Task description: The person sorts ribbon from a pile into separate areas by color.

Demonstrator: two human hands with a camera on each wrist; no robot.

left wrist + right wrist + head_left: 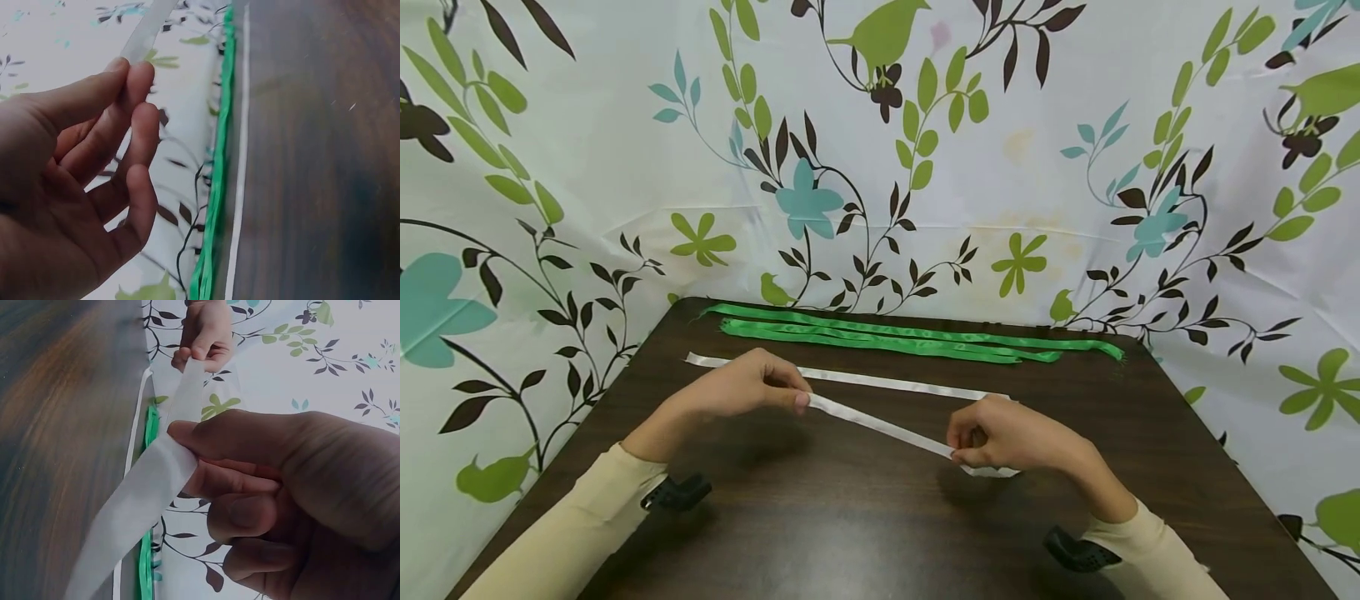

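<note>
A white ribbon is stretched between both hands above the dark table. My left hand pinches its left end between thumb and forefinger, the other fingers loosely bent in the left wrist view. Further along, my right hand pinches the same ribbon between thumb and forefinger, and a short tail hangs past the grip. Behind the hands, a second white ribbon lies straight across the table, partly covered by the left hand in the head view.
Several green ribbons lie side by side along the back of the dark table. A printed cloth with leaves and birds hangs behind and at both sides. Each wrist wears a black strap.
</note>
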